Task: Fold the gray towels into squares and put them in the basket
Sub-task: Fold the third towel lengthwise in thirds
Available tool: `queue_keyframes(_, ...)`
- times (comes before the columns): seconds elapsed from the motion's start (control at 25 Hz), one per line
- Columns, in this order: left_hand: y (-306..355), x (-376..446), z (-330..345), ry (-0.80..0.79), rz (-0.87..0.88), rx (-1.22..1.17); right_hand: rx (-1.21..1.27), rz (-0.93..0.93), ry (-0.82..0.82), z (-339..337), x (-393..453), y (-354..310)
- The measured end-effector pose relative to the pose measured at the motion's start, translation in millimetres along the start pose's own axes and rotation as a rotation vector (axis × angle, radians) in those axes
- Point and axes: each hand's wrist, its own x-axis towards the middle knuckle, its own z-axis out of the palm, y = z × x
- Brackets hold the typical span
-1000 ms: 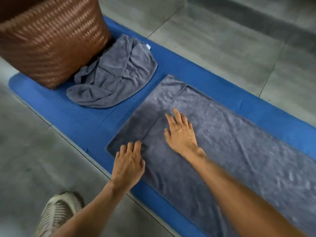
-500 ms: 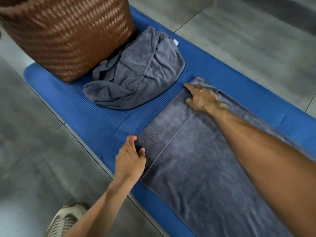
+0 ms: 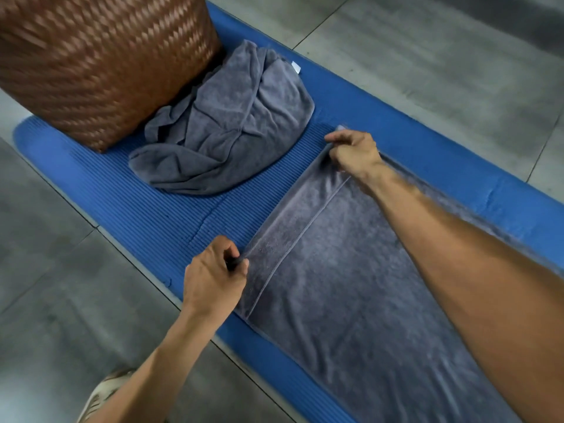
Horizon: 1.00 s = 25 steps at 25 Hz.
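Towel (image 3: 351, 300) on the blue mat (image 3: 146, 206) is the one we are folding; it lies flat and long, with a narrow band already turned over at the end nearest the basket (image 3: 100, 65). A second ago we had both palms flat on that band, smoothing it. Now our left hand (image 3: 213, 276) pinches the near corner of that end between thumb and fingers, and our right hand (image 3: 354, 152) grips the far corner, fingers curled over the edge (the cloth there looks just lifted off the mat). So we judge that smoothing is done and the next fold is about to start, the end to be carried back along the length. A second gray towel (image 3: 225, 126) lies crumpled against the basket's side, unfolded. Nothing is in the basket that we can see from here; its inside is out of view.
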Motion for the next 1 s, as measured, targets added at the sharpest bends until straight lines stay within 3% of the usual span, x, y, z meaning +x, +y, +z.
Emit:
queue_keyframes(0.16, 17, -27, -3, 0.003, 0.151, -0.058, 0.388, -0.011, 0.195, -19, -33, 8)
queue_keyframes(0.44, 29, -69, 25, -0.068, 0.415, 0.066, 0.550, 0.073, 0.379, -50, -69, 48)
queue_keyframes(0.6, 24, -85, 43, -0.095, 0.536, 0.170, 0.510, 0.177, 0.393, -60, -80, 72)
queue_keyframes(0.72, 4, -90, 49, -0.088, 0.489, 0.271, 0.426, 0.272, 0.346, -65, -81, 79)
queue_keyframes(1.0, -26, -87, 45, -0.165, 0.599, 0.364, 0.209, 0.232, 0.264, -66, -77, 89)
